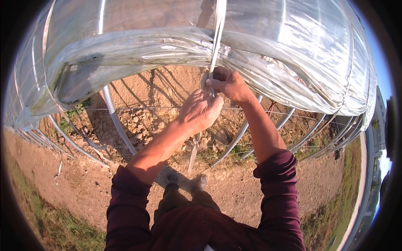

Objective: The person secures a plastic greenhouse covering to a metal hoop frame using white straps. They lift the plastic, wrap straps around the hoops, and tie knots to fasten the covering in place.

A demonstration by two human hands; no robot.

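Note:
A pale flat strap [218, 34] runs down over the clear plastic film [150, 18] of a hoop greenhouse and cinches a gathered roll of the film. Just under that roll my right hand [227, 83] pinches the strap between thumb and fingers. My left hand [201, 109] is closed on the strap slightly lower and to the left, its back toward the camera. The two hands nearly touch, and the fingers partly hide the strap between them. Below my left hand the strap's loose tail [193, 155] hangs, with a knot-like bunch near its top.
Curved metal hoop pipes [117, 125] enter the ground on both sides, with thin wires [150, 108] stretched across them. More straps [47, 62] cross the film at left and right. Dry soil with clods [144, 125] lies beneath the film; grass [72, 229] grows at lower left.

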